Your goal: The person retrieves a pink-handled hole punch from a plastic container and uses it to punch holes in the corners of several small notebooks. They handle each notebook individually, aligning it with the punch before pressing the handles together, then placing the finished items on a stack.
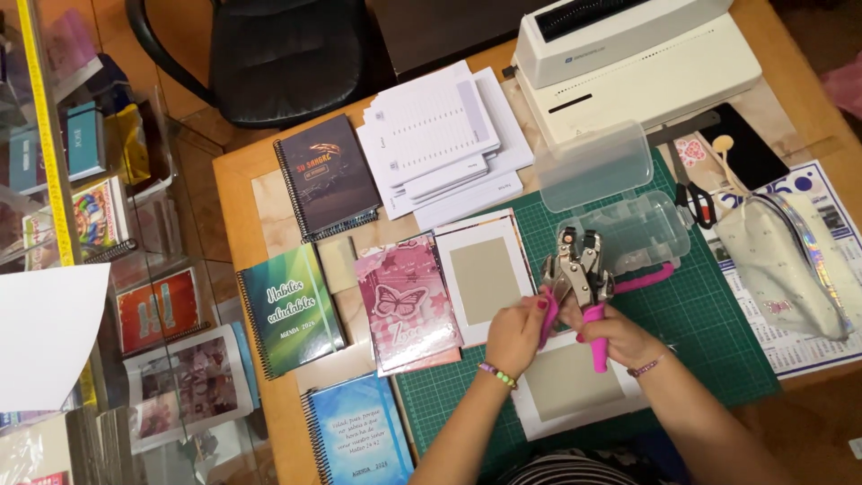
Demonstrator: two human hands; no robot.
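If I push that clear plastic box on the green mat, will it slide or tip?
The clear plastic box looks thin-walled, so probably light and quick to slide on the green cutting mat. Its open lid hangs back, so it may tip rearward.

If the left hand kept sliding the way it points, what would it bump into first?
The left hand points up-right, so probably the metal punch pliers it already touches, then the clear plastic box. Depth is unclear.

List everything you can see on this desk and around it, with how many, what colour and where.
Punch pliers: one, metal with pink handles, held over the green cutting mat.
Spiral notebooks: four, black, green, pink, blue, left half of the desk.
Grey cover boards: two, white-edged, centre and under the hands.
Printed sheets: one white stack, top centre.
Binding machine: one, white, top right.
Clear plastic box: one, open, on the mat.
Left hand: on one pink handle.
Right hand: on the other handle.
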